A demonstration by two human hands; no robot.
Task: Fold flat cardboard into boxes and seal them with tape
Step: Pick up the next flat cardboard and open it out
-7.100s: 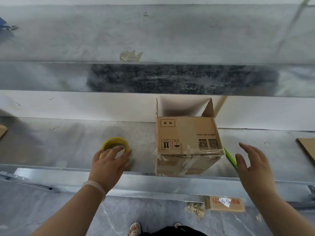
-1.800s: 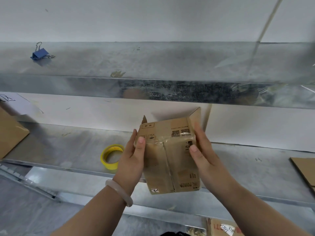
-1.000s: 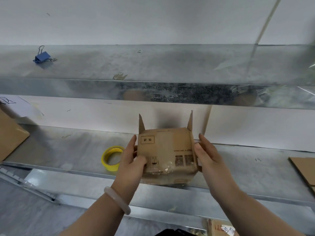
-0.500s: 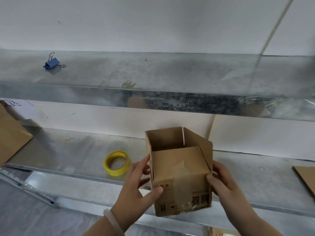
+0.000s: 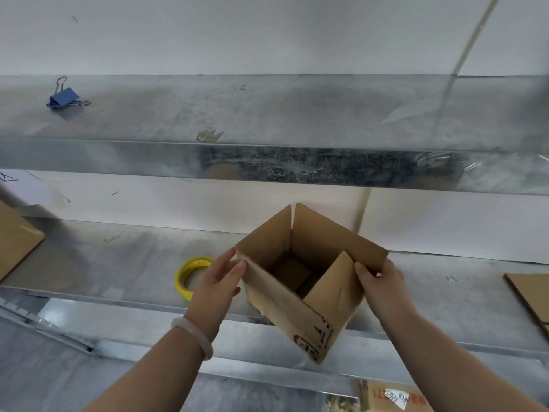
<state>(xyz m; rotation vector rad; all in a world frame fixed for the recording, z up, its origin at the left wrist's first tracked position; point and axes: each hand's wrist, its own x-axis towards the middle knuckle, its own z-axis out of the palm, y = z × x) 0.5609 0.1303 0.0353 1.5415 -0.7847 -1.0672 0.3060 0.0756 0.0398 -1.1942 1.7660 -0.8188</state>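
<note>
The box (image 5: 276, 298) is matt brown cardboard. The worktop (image 5: 118, 263) is mottled, dull-sheened sheet metal. The tape roll (image 5: 180, 278) looks glossy yellow; the bracelet (image 5: 193, 337) smooth and milky.

- Even, soft, fairly bright light; white wall (image 5: 267, 34) has no hot spots.
- Mottled dark reflections on upper shelf (image 5: 297, 165) front lip; glare streaks far right.
- Inside of box (image 5: 297, 278) dark; soft shadow under binder clip (image 5: 64, 98).
- Wide-angle bowing at edges; img slightly soft.
</note>
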